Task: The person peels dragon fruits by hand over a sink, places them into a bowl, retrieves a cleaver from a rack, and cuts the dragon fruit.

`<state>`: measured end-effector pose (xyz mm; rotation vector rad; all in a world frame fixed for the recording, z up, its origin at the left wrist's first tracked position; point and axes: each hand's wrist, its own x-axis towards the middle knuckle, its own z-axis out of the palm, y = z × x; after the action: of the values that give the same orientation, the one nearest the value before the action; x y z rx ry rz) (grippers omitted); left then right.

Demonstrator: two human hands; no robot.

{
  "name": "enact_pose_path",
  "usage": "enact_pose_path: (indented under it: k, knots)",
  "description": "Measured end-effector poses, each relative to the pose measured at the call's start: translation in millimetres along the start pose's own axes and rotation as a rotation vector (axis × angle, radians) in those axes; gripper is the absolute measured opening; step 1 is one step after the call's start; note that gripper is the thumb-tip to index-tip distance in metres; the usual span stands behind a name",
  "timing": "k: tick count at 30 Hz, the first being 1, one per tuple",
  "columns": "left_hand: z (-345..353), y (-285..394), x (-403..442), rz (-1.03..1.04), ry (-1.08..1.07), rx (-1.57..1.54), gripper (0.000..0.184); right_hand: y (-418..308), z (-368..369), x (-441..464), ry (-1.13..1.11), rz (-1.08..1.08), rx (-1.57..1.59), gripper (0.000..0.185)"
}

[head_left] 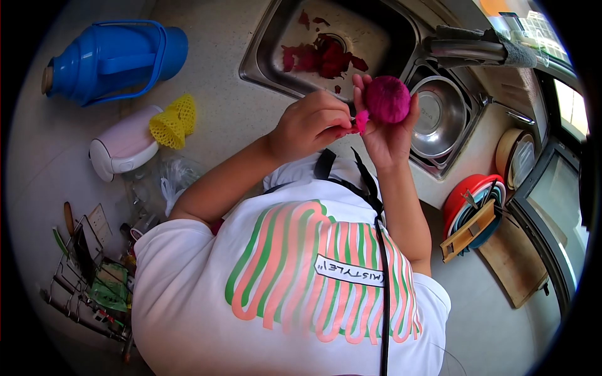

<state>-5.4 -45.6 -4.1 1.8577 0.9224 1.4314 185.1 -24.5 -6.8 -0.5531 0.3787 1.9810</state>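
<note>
My right hand (pixel 390 141) holds a round, magenta peeled dragon fruit (pixel 387 100) on its palm and fingers, above the sink's front edge. Close beside it, my left hand (pixel 311 124) is closed, pinching a bright pink piece of peel (pixel 360 121) at the fingertips. Whether that piece is still joined to the fruit, I cannot tell. Dark red peel scraps (pixel 329 56) lie in the metal sink (pixel 382 53) beyond my hands.
A steel bowl (pixel 437 116) sits in the smaller basin at right. On the left counter lie a blue thermos (pixel 128 59), a pale pink appliance (pixel 128 141) and a yellow foam net (pixel 174 122). A red basin (pixel 461 194) and a wooden board (pixel 515 263) are at right.
</note>
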Motion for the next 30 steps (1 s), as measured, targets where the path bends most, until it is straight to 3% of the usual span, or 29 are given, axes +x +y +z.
enact_pose_path:
  k: [5,6,8,11,14,15,19,22,25,30]
  knots:
    - [-2.1,-19.4,-4.8,-0.146,0.155,0.17,0.031,-3.7,2.9,-4.9,-0.038,-0.027,0.013,0.083]
    - [-4.0,-25.2,-1.5,-0.228,0.145,0.235,0.03,-3.8,3.4,-5.9,-0.041,-0.037,-0.012,0.083]
    - [-3.4,-31.2,5.2,-0.596,0.035,0.13,0.032,-4.0,4.2,-7.4,-0.047,-0.061,-0.062,0.083]
    - [0.1,-42.9,2.0,-0.719,-0.021,0.051,0.042,-5.8,6.7,-8.6,-0.012,-0.079,-0.178,0.077]
    - [2.2,-22.8,20.6,-0.68,-0.106,-0.216,0.057,-5.9,10.6,-7.4,0.02,-0.107,-0.359,0.078]
    - [1.1,-13.7,28.3,-0.607,-0.173,-0.171,0.07,-6.3,12.0,-7.6,0.023,-0.092,-0.38,0.075]
    - [9.4,-8.8,37.2,-0.356,-0.258,0.09,0.08,-7.7,19.2,-10.8,0.067,-0.017,-0.431,0.072]
    - [12.1,-16.2,33.8,-0.344,-0.352,0.065,0.083,-11.6,17.6,-13.8,0.074,0.056,-0.464,0.075]
    - [9.4,-9.7,29.6,-0.43,-0.29,-0.014,0.081,-16.0,23.2,-20.8,0.072,0.125,-0.549,0.075]
    - [0.7,5.1,4.9,-0.828,-0.103,-0.52,0.076,-22.3,34.7,-36.4,0.026,0.221,-0.912,0.075]
